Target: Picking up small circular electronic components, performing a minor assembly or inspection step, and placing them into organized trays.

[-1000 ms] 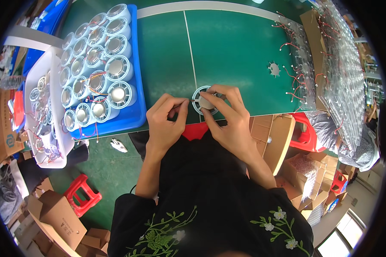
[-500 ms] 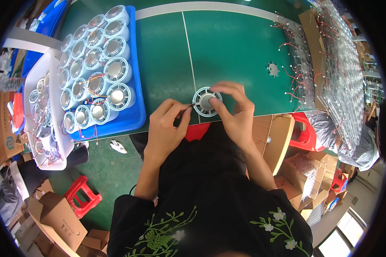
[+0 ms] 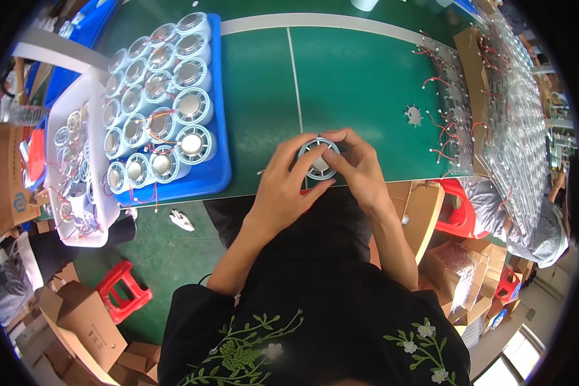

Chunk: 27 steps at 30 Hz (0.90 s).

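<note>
A round pale-blue plastic housing (image 3: 318,168) with a spoked rim and a silver disc in its middle is between my two hands at the table's near edge. My left hand (image 3: 282,183) is closed round its left side, one finger lying across the top of the disc. The thumb and fingers of my right hand (image 3: 361,168) grip its right side and upper rim. A small white connector (image 3: 260,172) shows just left of my left hand. My fingers cover much of the rim.
A blue tray (image 3: 220,128) of similar housings stands to the left, beside a white bin (image 3: 83,239) of loose round parts. Clear plastic trays (image 3: 505,128) with red-wired pieces are stacked at right. A toothed silver disc (image 3: 413,116) lies on the green table (image 3: 347,77).
My left hand has moved right, from pinching near the housing's left edge to gripping the housing itself. My right hand has closed in on its rim. The view has shifted slightly.
</note>
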Available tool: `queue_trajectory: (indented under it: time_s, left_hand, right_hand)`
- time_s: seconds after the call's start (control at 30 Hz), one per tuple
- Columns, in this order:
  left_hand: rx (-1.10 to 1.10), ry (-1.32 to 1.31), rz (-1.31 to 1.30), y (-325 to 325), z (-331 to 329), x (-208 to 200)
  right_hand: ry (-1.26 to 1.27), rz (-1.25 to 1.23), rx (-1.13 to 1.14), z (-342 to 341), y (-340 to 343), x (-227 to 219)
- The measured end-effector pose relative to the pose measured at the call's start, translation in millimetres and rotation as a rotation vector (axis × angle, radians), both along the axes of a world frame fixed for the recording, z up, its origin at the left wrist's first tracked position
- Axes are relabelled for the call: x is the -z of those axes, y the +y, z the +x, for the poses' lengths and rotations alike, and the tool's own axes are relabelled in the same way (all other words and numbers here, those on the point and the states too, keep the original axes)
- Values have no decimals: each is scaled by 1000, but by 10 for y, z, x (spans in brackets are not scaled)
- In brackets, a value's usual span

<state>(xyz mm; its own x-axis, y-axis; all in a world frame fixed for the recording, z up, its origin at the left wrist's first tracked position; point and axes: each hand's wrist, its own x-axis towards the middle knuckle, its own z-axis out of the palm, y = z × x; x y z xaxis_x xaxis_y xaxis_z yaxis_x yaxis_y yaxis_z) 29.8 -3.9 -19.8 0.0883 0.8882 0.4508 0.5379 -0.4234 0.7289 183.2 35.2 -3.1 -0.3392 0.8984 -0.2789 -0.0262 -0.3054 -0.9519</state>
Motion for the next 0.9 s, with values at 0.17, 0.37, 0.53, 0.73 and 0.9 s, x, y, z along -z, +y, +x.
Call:
queue_trajectory:
  time_s: [0.17, 0.37, 0.53, 0.73, 0.9]
  left_hand:
    - [21, -77, 19, -8, 60, 206]
    - [-66, -122, 100, -159, -83, 149]
    - [-440, 54, 115, -483, -592, -216]
    - [-582, 183, -7, -477, -841, -233]
    - [-596, 198, 36, -502, -776, -276]
  right_hand:
    - [11, 30, 3, 3, -54, 24]
    - [15, 361, 128, 16, -139, 300]
    - [87, 340, 152, 134, -66, 411]
    - [-2, 399, 114, 62, -113, 362]
    - [27, 410, 100, 71, -138, 368]
